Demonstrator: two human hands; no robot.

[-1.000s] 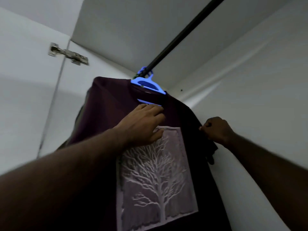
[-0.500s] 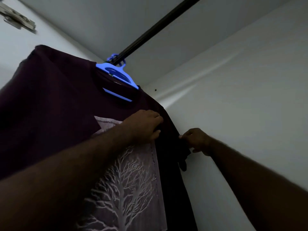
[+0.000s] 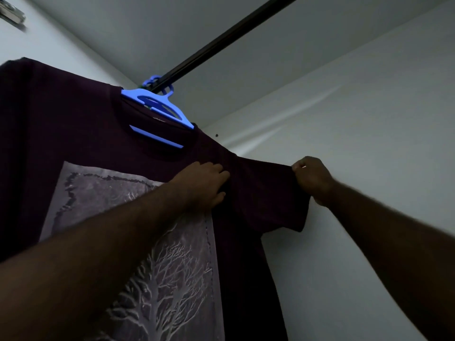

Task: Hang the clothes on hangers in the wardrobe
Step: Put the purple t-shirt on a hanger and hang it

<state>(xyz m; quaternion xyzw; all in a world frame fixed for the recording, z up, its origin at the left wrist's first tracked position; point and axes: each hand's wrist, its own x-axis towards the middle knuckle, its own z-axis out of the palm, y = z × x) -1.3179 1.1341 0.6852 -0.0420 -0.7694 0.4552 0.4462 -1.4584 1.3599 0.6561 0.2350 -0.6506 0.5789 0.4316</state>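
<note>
Dark plum T-shirt (image 3: pixel 73 119) with a pale grey square tree print (image 3: pixel 160 279) is on a blue plastic hanger (image 3: pixel 157 104); the hanger's shoulders and lower bar show through the neck opening. Hanger hook sits over the black metal wardrobe rail (image 3: pixel 221 43), which runs diagonally up to the top right under the white top panel (image 3: pixel 123 33). So the shirt is inside the wardrobe, hung on the rail, front facing the camera, near the white side wall (image 3: pixel 369 143). Left hand (image 3: pixel 204 185) lies on the shirt's chest just below the collar, at the upper right corner of the print. Its fingers are bent against the fabric with the thumb below them; can't tell if a fold is caught between them or if it only presses. Right hand (image 3: pixel 311 178) is fisted, fingers curled tight and pinching the top edge of the short sleeve (image 3: pixel 270 200) at its hem. The sleeve is stretched out sideways toward the side wall and roughly level, and the fabric between the two hands looks taut. Both forearms reach up from the bottom of the view. Metal door hinge (image 3: pixel 11 13) at the top left corner, partly cut off. Small dark hole (image 3: pixel 217 135) in the back corner just right of the hanger. Low light, detail in the dark fabric is poor.
</note>
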